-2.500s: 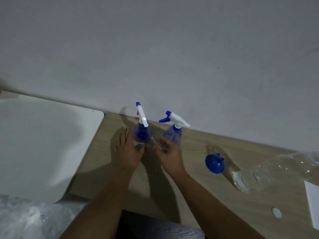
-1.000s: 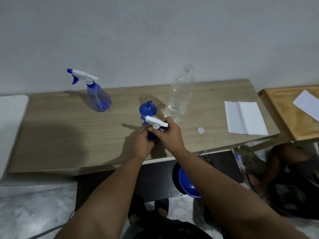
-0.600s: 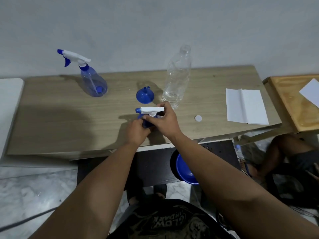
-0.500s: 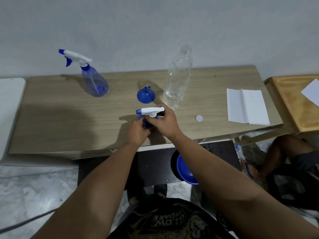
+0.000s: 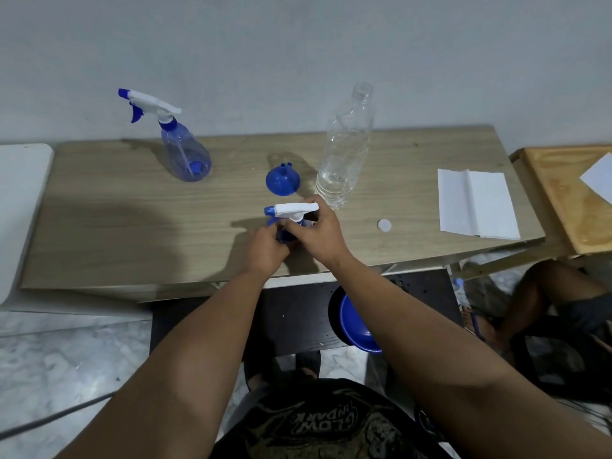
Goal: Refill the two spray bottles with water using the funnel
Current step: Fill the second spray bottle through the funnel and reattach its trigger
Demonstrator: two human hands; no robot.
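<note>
Spray bottle [image 5: 287, 234] gripped by curled fingers [image 5: 299, 228] of both hands.

Two blue-and-white spray bottles: near one [image 5: 291, 220] hand-held, far one [image 5: 185, 150] upright; inverted blue funnel [image 5: 282, 181] between.

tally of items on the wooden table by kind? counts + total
Spray bottles: 2, far spray bottle standing alone, near spray bottle held by left hand and right hand
Funnel: 1
Clear water bottle: 1
White cap: 1
Folded paper: 1
Total: 6
</note>
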